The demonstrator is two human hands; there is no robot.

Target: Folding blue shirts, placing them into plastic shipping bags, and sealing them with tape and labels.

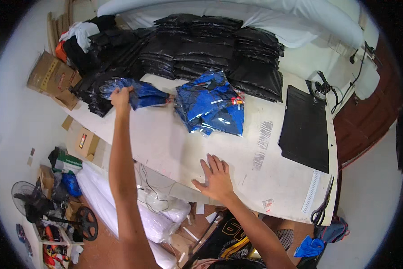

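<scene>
My left hand is closed on the far-left end of a clear plastic bag with folded blue clothing inside, lifted at that end above the white table. The bag's other end reaches toward a pile of similar clear-bagged blue garments in the middle. Nearer to me, my right hand lies flat on the table by its front edge, fingers spread, holding nothing.
Tall stacks of black plastic packages line the back. A black sheet lies at right, with a ruler and scissors by the edge. Cardboard boxes, a fan and white plastic-wrapped rolls stand left and below.
</scene>
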